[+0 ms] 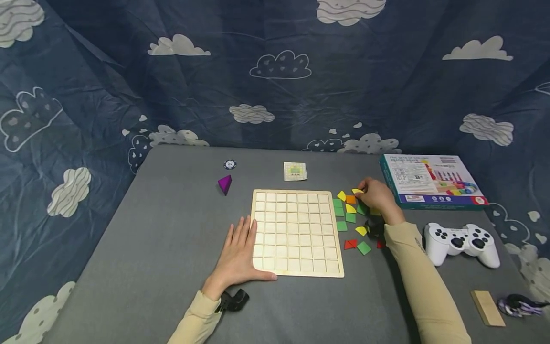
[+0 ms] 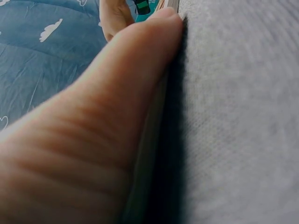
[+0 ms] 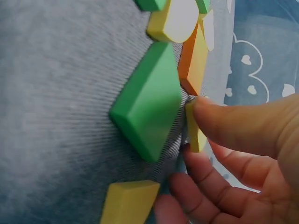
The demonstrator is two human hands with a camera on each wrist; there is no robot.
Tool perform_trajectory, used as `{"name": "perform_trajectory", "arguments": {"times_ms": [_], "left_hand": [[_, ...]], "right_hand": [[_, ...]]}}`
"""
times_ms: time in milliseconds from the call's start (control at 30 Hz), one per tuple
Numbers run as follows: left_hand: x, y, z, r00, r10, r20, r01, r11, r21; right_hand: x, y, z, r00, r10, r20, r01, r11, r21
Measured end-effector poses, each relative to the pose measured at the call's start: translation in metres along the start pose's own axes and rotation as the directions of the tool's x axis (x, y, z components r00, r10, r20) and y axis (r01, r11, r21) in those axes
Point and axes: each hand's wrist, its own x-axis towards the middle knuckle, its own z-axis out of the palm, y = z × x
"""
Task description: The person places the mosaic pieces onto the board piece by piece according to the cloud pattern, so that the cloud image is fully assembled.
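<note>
A: While the gridded wooden board (image 1: 296, 234) sits near the middle of the grey table (image 1: 142, 248), how do the hands stand?

B: Left hand (image 1: 235, 255): fingers straight, grasping nothing, resting along the board's left edge, thumb by its near edge. Right hand (image 1: 378, 196): thumb and fingers pinching a yellow tile (image 3: 192, 133)

A: Tile's position?

B: Beyond the board's right edge, about level with its far right corner. Orange tile (image 1: 350, 199) just beside; green tile (image 3: 152, 107) near the fingertips. Cannot tell whether the yellow one is clear of the table

A: Step in hand?

B: Judged to be picking one tile from the loose group. Printed card (image 1: 295, 171) lies between the board's far edge and the table's far edge

A: Next move?

B: Likely calls for a firm pinch, a straight lift past the orange neighbour, and a steady left palm so the board does not slide
</note>
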Motion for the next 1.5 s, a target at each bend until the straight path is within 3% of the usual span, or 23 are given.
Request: {"name": "perform_trajectory", "arguments": {"times_ms": [367, 600, 667, 833, 1067, 1300, 1500], "left_hand": [[-0.001, 0.002, 0.004, 0.999, -0.039, -0.011, 0.040, 0.999, 0.022], [0.002, 0.004, 0.005, 0.999, -0.019, -0.048, 0.021, 0.999, 0.041], [0.003, 0.004, 0.005, 0.998, -0.012, -0.062, 0.014, 0.999, 0.042], [0.003, 0.003, 0.005, 0.999, -0.015, -0.049, 0.017, 0.999, 0.051], [0.002, 0.004, 0.006, 0.999, -0.033, -0.016, 0.034, 0.997, 0.067], [0.002, 0.006, 0.005, 0.999, -0.032, -0.025, 0.034, 0.997, 0.076], [0.002, 0.007, 0.005, 0.999, -0.028, -0.032, 0.031, 0.996, 0.084]], "right_hand": [[-0.001, 0.005, 0.009, 0.996, 0.037, -0.081, -0.017, 0.970, 0.242], [-0.015, -0.008, 0.013, 0.960, 0.011, -0.278, 0.066, 0.961, 0.268], [-0.020, -0.019, 0.016, 0.954, -0.015, -0.300, 0.103, 0.955, 0.280], [-0.029, -0.054, 0.032, 0.959, -0.156, -0.238, 0.226, 0.926, 0.302], [-0.034, -0.097, 0.054, 0.937, -0.323, -0.136, 0.350, 0.863, 0.363], [-0.031, -0.125, 0.069, 0.926, -0.374, -0.054, 0.369, 0.864, 0.343], [-0.026, -0.136, 0.078, 0.910, -0.414, -0.022, 0.403, 0.870, 0.284]]}}
